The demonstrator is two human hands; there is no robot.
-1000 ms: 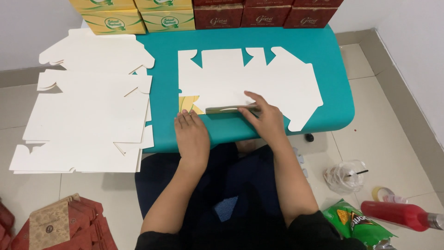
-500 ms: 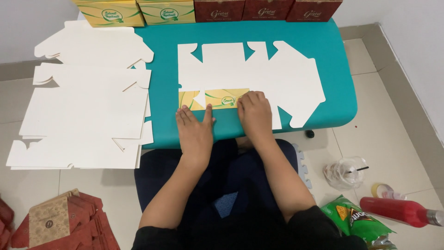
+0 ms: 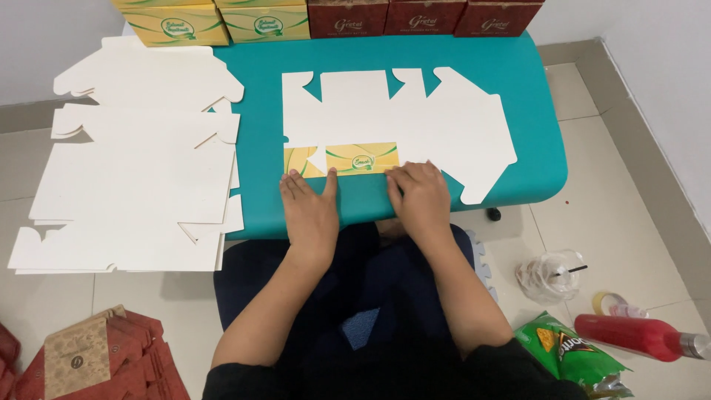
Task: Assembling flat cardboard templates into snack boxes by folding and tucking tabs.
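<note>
A flat white die-cut box blank lies on the teal table. Its near flap is folded over, showing a yellow and green printed side. My left hand rests flat on the table at the flap's near left corner, fingers spread and touching its edge. My right hand presses flat on the near right end of the flap. Neither hand grips anything.
Stacks of white flat box blanks cover the table's left side. Yellow boxes and dark red boxes line the far edge. On the floor lie a red bottle, a green snack bag, a plastic cup, and brown-red packs.
The near flap was folded up under both hands; it now lies flat with its printed side showing. Both hands have slid to the flap's near edge and spread apart.
</note>
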